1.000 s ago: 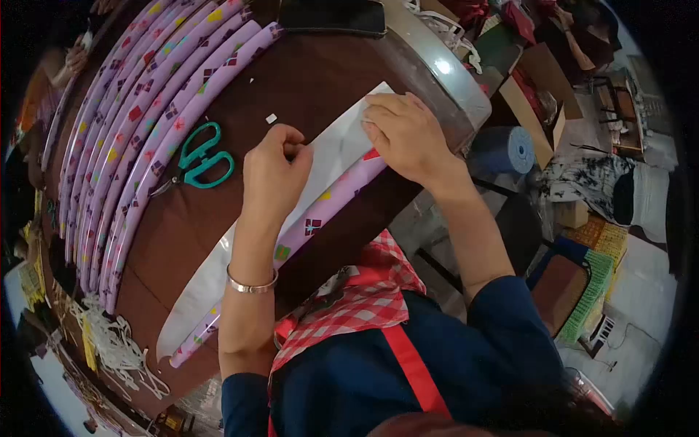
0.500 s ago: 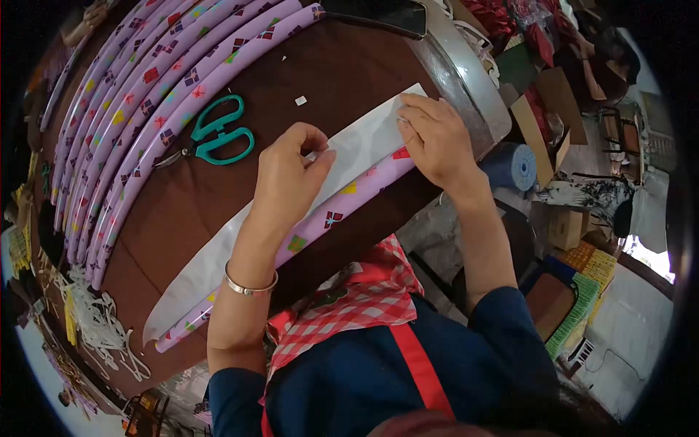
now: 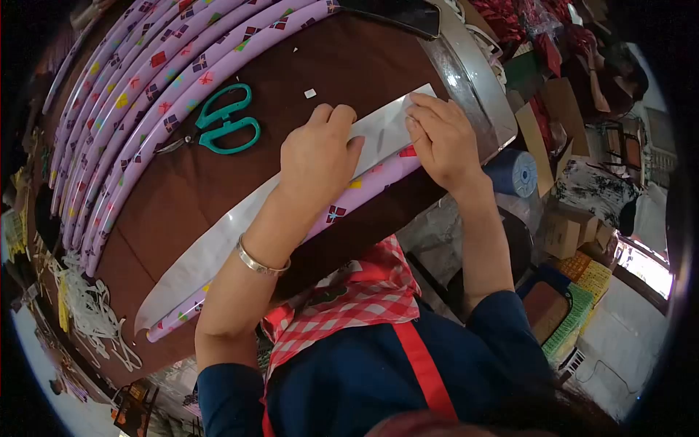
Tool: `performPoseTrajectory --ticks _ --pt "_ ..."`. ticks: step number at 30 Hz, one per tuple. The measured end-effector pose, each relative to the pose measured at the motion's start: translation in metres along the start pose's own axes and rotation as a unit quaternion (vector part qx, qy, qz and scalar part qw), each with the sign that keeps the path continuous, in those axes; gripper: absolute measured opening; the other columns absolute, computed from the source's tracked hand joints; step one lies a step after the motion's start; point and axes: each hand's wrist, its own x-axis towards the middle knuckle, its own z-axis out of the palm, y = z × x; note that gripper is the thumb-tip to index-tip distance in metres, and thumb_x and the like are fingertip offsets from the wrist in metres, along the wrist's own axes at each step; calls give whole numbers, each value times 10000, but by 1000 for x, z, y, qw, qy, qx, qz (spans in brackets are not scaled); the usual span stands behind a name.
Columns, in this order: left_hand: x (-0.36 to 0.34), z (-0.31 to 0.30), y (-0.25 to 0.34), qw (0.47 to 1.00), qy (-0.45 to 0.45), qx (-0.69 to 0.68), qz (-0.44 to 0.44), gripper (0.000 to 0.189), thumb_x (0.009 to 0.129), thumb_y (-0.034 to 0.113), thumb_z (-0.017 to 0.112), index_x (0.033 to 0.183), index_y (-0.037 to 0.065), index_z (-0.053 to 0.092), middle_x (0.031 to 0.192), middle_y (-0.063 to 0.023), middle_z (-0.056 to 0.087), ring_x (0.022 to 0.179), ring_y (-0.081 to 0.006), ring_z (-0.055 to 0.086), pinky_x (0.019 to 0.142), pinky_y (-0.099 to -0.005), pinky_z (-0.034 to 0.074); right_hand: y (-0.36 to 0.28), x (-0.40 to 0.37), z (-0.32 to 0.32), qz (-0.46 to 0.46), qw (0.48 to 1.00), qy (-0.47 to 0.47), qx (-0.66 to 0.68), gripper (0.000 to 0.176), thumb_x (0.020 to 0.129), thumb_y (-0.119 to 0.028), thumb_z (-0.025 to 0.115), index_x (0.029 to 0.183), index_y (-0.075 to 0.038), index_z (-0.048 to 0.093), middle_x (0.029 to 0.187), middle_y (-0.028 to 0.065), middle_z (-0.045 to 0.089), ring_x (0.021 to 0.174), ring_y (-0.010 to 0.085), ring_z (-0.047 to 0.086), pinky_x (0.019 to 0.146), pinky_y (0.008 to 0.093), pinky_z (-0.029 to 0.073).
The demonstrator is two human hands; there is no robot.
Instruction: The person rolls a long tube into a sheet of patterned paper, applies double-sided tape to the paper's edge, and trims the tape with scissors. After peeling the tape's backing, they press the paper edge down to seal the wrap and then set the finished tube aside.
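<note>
A long sheet of lilac wrapping paper (image 3: 218,244) with small gift prints lies white side up on the brown table (image 3: 306,65), its near edge folded over. My left hand (image 3: 320,153) presses flat on the paper near its right part, fingers closed together. My right hand (image 3: 440,138) holds down the paper's right end at the table's edge, fingertips on the white side.
Green-handled scissors (image 3: 222,127) lie left of my hands. Several folded lilac paper strips (image 3: 131,95) fan across the table's far left. White cords (image 3: 91,317) pile at the near left edge. A dark phone (image 3: 397,11) lies at the far edge. Boxes and a blue roll (image 3: 513,171) crowd the floor.
My left hand has slid rightward along the paper toward my right hand and flattened on it. My right hand has stayed at the paper's end.
</note>
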Motion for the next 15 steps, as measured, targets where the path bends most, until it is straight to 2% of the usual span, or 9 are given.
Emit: performPoseTrajectory --ticks 7,15 --pt "5 4 -2 1000 20 11 -11 200 792 136 700 916 66 559 865 -128 605 697 -345 642 592 -416 536 2 -2 1 13 1000 -4 0 183 894 -149 602 984 -3 666 1127 137 655 1005 332 621 935 467 450" --pt "2 5 -9 999 31 5 5 154 824 106 665 932 66 563 886 -117 617 701 -347 638 604 -424 538 0 -2 1 13 1000 2 -1 171 895 -149 602 971 -8 661 1120 135 654 984 339 622 909 480 460"
